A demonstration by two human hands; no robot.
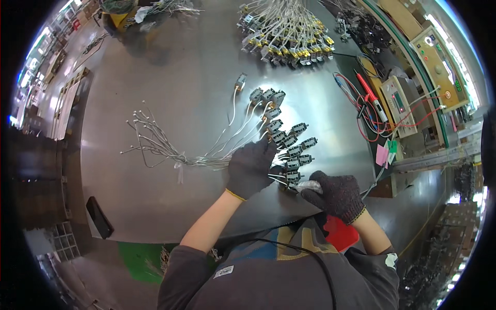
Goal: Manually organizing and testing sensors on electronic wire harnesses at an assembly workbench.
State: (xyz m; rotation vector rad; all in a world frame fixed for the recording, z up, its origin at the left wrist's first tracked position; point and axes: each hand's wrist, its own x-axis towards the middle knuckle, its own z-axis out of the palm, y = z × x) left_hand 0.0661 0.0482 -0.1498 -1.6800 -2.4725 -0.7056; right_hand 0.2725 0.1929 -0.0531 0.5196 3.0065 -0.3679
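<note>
A bundle of thin grey-white cables (199, 161) lies across the metal table, fanning into bare ends with small tips on the left. At its right end sits a cluster of black-and-silver connectors (293, 151). My left hand (251, 168), in a dark knit glove, is closed over the cables just beside the connectors; its fingertips are partly hidden. My right hand (338, 195), gloved alike, grips a short greyish-white, rounded thing (310, 186) whose tip meets the nearest connectors. One connector (241, 81) lies apart, beyond the cluster.
A large heap of cables with yellow-and-silver connectors (287, 39) lies at the far side. To the right are a red probe (368, 90) with leads, a meter box (399, 106) and a beige instrument (439, 70). A black phone-like slab (99, 217) rests near the left corner.
</note>
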